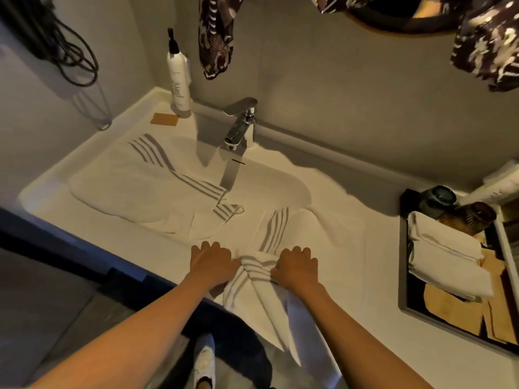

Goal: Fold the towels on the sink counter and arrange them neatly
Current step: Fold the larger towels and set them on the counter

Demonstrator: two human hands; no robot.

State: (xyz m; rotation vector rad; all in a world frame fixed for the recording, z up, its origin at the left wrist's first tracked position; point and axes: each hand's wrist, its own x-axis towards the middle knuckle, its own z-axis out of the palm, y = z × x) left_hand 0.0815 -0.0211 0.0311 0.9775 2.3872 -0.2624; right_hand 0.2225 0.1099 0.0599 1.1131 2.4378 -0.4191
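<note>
Head view: both hands, left hand [212,262] and right hand [296,266], pinch a striped towel [261,287] at the counter [351,276] edge. Beside them, a dark tray [404,276] holds rolled towels [446,259] and two cups [438,199].

Head view, looking down
One wide camera worn on the head faces forward and steeply down, close over the counter [351,265] and sink [269,186].
</note>
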